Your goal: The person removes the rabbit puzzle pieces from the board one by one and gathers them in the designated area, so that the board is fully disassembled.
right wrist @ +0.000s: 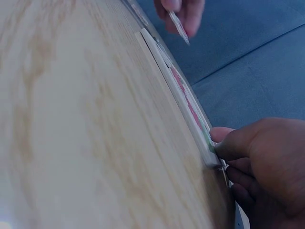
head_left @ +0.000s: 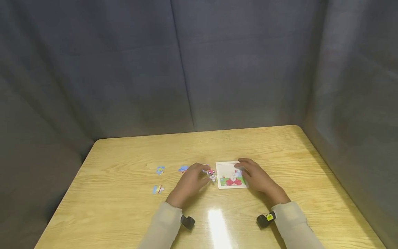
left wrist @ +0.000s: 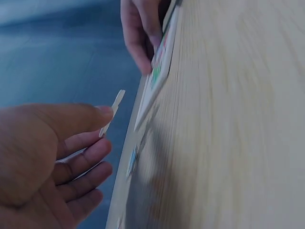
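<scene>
My left hand [head_left: 190, 180] pinches a jigsaw piece [head_left: 211, 175] with a pink and white animal face between thumb and fingers. In the left wrist view the piece [left wrist: 114, 110] is edge-on and raised above the table. Just right of it lies a square puzzle board [head_left: 226, 168] with a pale rim. Red, green and white picture pieces fill its lower part, and the upper left part shows bare backing. My right hand [head_left: 256, 176] grips the board's right edge, fingers curled about the side. In the right wrist view its thumb [right wrist: 233, 145] sits at the board's corner.
Loose jigsaw pieces lie left of the board: a blue one with a green and yellow shape [head_left: 160, 169], a blue and yellow one [head_left: 158, 189], and a blue one [head_left: 183, 168] near the left hand. Dark curtains [head_left: 186, 69] surround the wooden table [head_left: 124, 214].
</scene>
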The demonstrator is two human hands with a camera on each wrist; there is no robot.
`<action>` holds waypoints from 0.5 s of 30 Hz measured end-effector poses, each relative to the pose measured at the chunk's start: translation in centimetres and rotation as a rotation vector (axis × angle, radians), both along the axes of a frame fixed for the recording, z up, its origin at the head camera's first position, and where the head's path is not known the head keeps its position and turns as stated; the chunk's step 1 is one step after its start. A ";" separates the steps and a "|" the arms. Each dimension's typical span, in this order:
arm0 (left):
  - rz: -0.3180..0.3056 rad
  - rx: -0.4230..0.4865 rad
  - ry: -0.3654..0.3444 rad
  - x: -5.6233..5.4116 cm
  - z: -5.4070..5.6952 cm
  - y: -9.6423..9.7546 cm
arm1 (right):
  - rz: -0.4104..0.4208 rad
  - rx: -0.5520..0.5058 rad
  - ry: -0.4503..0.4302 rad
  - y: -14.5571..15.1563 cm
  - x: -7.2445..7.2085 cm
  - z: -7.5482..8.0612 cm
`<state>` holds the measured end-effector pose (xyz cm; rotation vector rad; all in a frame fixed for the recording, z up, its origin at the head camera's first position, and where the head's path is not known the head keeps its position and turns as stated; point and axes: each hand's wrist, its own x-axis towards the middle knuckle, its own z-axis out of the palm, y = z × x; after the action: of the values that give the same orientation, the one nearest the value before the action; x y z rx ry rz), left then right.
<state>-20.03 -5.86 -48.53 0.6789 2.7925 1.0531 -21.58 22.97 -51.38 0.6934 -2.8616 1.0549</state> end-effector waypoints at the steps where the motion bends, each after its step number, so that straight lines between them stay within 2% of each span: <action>1: -0.002 -0.003 0.004 0.1 0.0 -0.6 | 0.002 -0.001 0.005 0.1 0.0 0.0; 5: 0.000 -0.034 0.014 0.6 0.1 -2.5 | 0.002 -0.003 0.018 0.3 -0.2 0.1; 15: 0.021 -0.125 0.013 1.3 -0.6 -6.4 | -0.003 -0.021 0.022 0.7 -0.3 -0.5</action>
<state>-18.70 -12.25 -49.09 0.6466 2.8532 0.8713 -21.88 23.68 -51.83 0.6941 -2.8280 1.0681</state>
